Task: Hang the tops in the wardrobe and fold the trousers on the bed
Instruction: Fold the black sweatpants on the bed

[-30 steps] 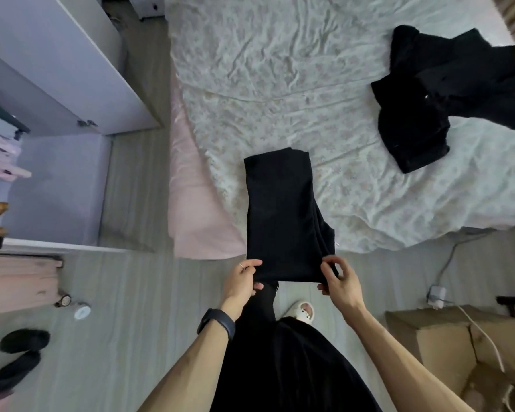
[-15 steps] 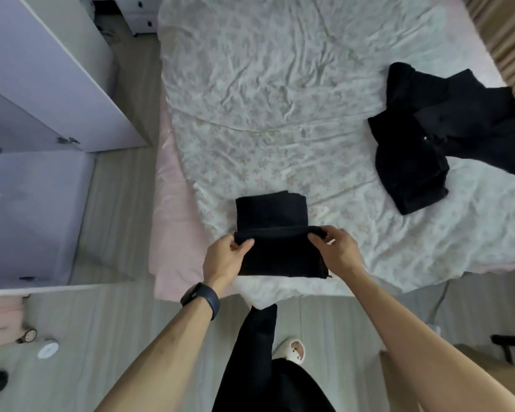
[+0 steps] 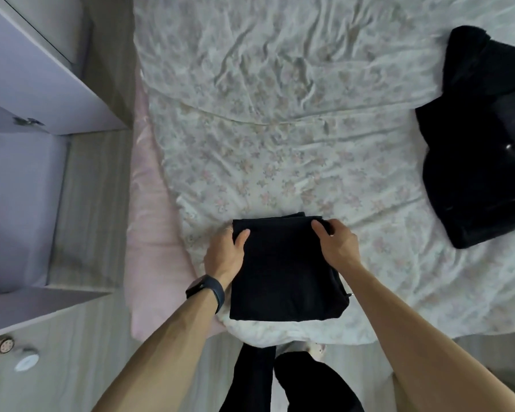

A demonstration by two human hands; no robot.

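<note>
head view looks down on the bed (image 3: 250,114), which has a wrinkled sheet with small flowers. the folded trousers (image 3: 283,272) lie as a black rectangle on the near edge of the bed, about the middle of this edge. the left hand (image 3: 225,254) holds the far left corner of the trousers: the thumb lies on top of the cloth and the other fingers go around the edge, so the grip is closed on the cloth. the right hand (image 3: 336,245) holds the far right corner, with curled fingers over the edge. a dark watch (image 3: 205,288) is on the left wrist. a heap of black clothes (image 3: 476,173) lies on the right side of the bed, well apart from the trousers. the wardrobe (image 3: 21,203) stands to the left of the bed, across a strip of wooden floor, with its door open; only lilac panels of its inside show, and what hangs in it i cannot tell. a pink cover (image 3: 152,233) hangs at the left side of the bed. a small white round thing (image 3: 26,361) lies on the floor, left of the bed's near corner
</note>
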